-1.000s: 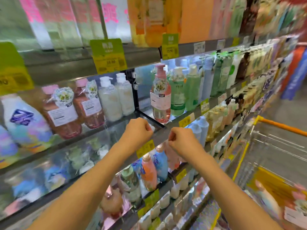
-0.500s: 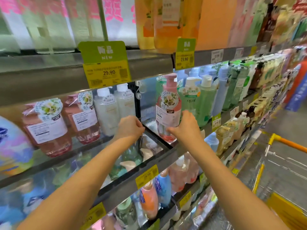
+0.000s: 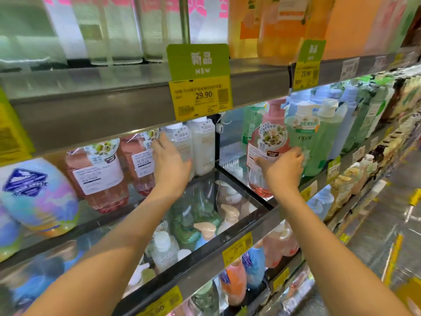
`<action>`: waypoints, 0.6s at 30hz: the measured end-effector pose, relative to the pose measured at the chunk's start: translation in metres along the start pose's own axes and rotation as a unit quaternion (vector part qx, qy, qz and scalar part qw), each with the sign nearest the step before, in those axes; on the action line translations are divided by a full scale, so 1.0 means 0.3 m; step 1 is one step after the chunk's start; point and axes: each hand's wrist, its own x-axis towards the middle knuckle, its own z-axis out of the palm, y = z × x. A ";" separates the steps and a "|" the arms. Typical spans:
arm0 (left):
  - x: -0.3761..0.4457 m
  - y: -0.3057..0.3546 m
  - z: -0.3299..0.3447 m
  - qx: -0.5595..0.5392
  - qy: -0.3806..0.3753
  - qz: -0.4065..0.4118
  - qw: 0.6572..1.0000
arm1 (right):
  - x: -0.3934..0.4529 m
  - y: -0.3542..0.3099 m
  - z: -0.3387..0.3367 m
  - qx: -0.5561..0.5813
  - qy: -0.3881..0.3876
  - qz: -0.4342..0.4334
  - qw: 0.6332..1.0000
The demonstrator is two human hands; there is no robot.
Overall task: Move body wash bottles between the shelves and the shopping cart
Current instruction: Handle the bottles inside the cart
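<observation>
Shelf unit [image 3: 136,115] with a grey front rail spans the view; its top row of refill packs is blurred and cut off by the upper edge. The middle shelf holds pump bottles in two bays split by a black divider [image 3: 217,144]. A price tag [image 3: 200,96] reading 29.90 hangs from the rail and hides the tops of the bottles behind it. In the right bay stands the pink bottle [image 3: 267,142], upright, beside a green bottle [image 3: 305,137]. The right hand [image 3: 282,167] lies against the lower front of the pink bottle, thumb out to the left across its label, fingers curled toward the gap between pink and green; whether they close round the bottle cannot be told. In the left bay the left hand [image 3: 170,163] reaches with fingers straight and slightly spread, tips at a white bottle [image 3: 182,144]; contact is unclear. Lower shelves are blurred.
</observation>
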 end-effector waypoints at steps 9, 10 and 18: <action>0.108 0.061 -0.009 -0.004 0.010 0.002 1.000 | 0.013 0.022 0.001 0.034 -0.002 -0.007 0.999; 0.108 0.066 0.001 0.003 0.006 -0.006 1.000 | 0.012 0.021 0.001 0.034 -0.004 -0.008 0.999; 0.126 0.054 0.086 0.057 0.055 -0.040 0.996 | -0.013 0.022 0.002 0.021 0.000 -0.043 0.999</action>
